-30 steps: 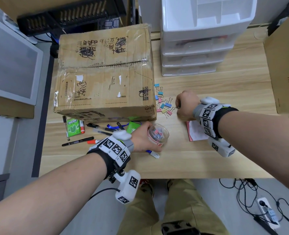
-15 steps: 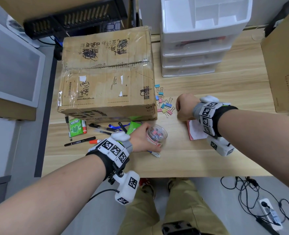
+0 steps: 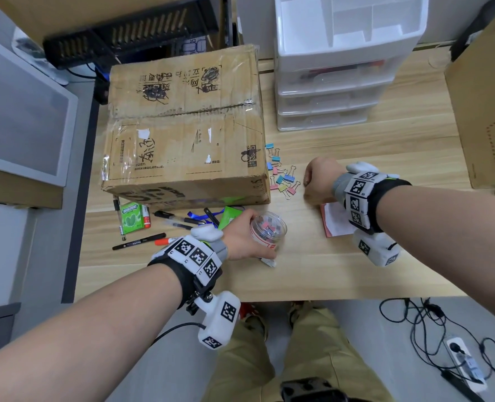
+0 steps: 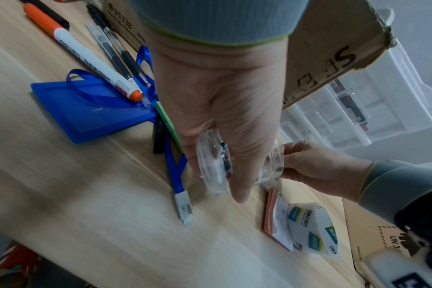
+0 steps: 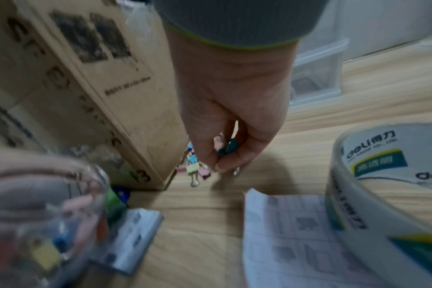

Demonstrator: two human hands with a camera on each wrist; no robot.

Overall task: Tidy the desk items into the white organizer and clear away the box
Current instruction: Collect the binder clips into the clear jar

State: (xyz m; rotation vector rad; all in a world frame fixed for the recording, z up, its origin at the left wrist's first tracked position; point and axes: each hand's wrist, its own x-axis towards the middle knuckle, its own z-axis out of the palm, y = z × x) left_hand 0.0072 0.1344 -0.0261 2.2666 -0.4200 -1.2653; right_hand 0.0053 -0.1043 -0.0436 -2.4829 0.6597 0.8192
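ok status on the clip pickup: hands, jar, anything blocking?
Left hand grips clear jar, clips inside. Right hand pinches teal binder clip. Loose clips remain by cardboard box. Nothing between hand and jar.

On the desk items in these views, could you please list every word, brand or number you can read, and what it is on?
"DOUBLEMINT": green gum pack.
"deli": roll of clear tape.
"deli": orange-capped marker.
"95338" and "SF": cardboard box.
"UN 3481": brown carton at the right.
Handwriting and fine print on the box top: not legible.
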